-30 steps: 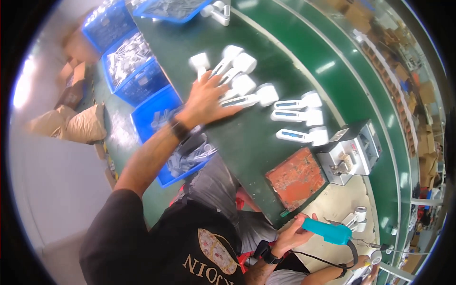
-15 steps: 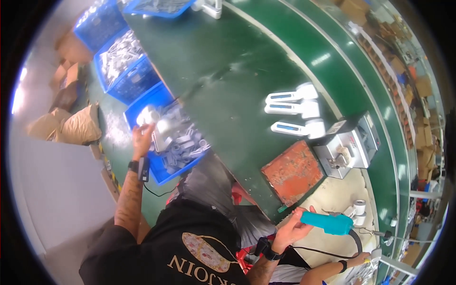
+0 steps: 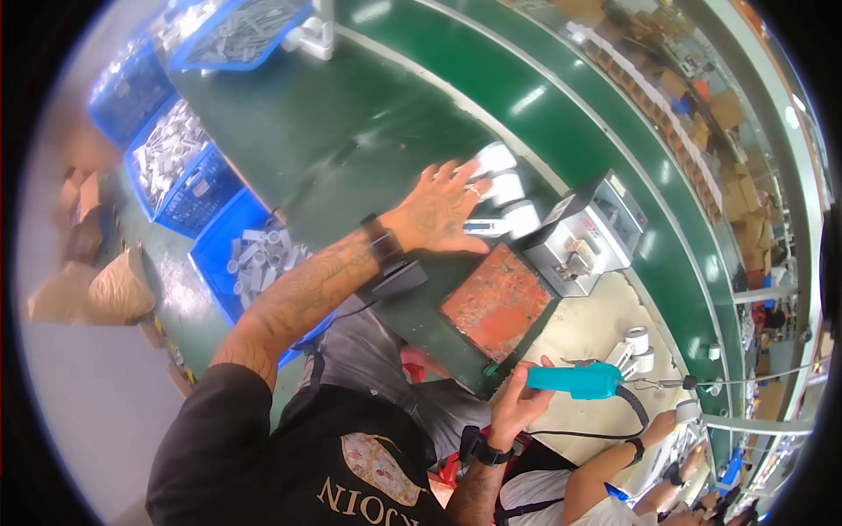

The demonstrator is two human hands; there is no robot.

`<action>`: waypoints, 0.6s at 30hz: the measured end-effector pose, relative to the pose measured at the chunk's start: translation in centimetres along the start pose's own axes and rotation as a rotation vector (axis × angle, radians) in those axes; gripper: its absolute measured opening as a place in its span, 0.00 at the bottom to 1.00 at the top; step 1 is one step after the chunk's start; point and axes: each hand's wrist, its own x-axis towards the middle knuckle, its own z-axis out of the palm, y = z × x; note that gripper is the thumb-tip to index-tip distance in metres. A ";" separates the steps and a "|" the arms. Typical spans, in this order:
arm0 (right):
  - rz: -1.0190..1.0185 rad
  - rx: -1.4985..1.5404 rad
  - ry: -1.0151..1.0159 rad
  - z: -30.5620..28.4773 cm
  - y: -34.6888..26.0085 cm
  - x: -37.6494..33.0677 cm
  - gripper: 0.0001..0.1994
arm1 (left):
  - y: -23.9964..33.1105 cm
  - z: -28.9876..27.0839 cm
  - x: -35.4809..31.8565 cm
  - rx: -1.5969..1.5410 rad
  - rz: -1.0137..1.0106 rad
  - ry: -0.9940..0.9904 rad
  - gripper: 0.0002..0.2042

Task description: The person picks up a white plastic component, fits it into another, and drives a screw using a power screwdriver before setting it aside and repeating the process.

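Devices point(image 3: 507, 190), white with broad heads, lie grouped on the green bench point(image 3: 333, 131) in the head view, and your left hand point(image 3: 437, 215) spreads wide over their handle ends. Your right hand point(image 3: 516, 405) is at the near end of a teal tool point(image 3: 574, 380), thumb raised; you cannot tell whether it grips. Between your hands sits a worn orange-red slab point(image 3: 498, 302), just beside a grey machine point(image 3: 564, 272).

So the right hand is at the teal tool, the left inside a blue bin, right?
The left hand is not there: the head view shows it spread over white gadgets on the green table. The right hand is at the teal tool, as you said.
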 end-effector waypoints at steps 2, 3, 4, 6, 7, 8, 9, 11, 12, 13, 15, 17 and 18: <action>0.009 0.025 0.015 0.1 -0.1 -0.2 0.23 | 0.4 -0.5 0.7 -0.104 -0.144 -0.289 0.36; 0.001 0.007 0.014 0.3 -0.3 -0.1 0.24 | 0.1 -0.2 0.1 -0.104 -0.141 -0.191 0.35; -0.007 -0.011 0.006 0.4 -0.4 0.0 0.24 | 0.0 0.0 -0.3 -0.105 -0.144 -0.195 0.35; 0.023 0.004 -0.001 0.6 -0.1 -0.2 0.24 | -0.5 0.0 -2.0 -0.101 -0.215 -0.112 0.34; 0.010 -0.014 0.019 0.5 0.2 -0.1 0.25 | -0.7 -1.0 -2.8 -0.076 -0.235 -0.135 0.34; 0.000 -0.030 0.028 0.5 0.4 -0.1 0.25 | -1.0 -1.8 -3.9 -0.058 -0.269 -0.145 0.34; 0.040 0.007 0.035 0.4 0.3 0.2 0.25 | -1.3 -2.6 -5.0 -0.066 -0.284 -0.123 0.35; 0.024 -0.012 0.036 0.0 -0.1 0.4 0.24 | -1.7 -4.6 -7.7 -0.069 -0.352 -0.074 0.34; 0.033 -0.007 0.037 0.0 -0.3 0.4 0.24 | -2.2 -6.0 -9.5 -0.041 -0.386 -0.081 0.34; 0.035 0.005 0.013 0.0 -0.5 0.4 0.24 | -2.6 -7.4 -11.2 -0.042 -0.441 -0.048 0.33; 0.043 -0.011 0.036 0.1 -0.5 0.5 0.24 | -3.0 -10.3 -14.3 -0.072 -0.580 -0.020 0.32; 0.028 -0.018 0.016 0.4 -0.7 0.5 0.24 | -3.9 -11.2 -19.1 -0.096 -0.672 0.184 0.31; 0.016 -0.034 0.018 0.4 -0.8 0.4 0.25 | -4.1 -11.7 -21.2 -0.108 -0.742 0.269 0.31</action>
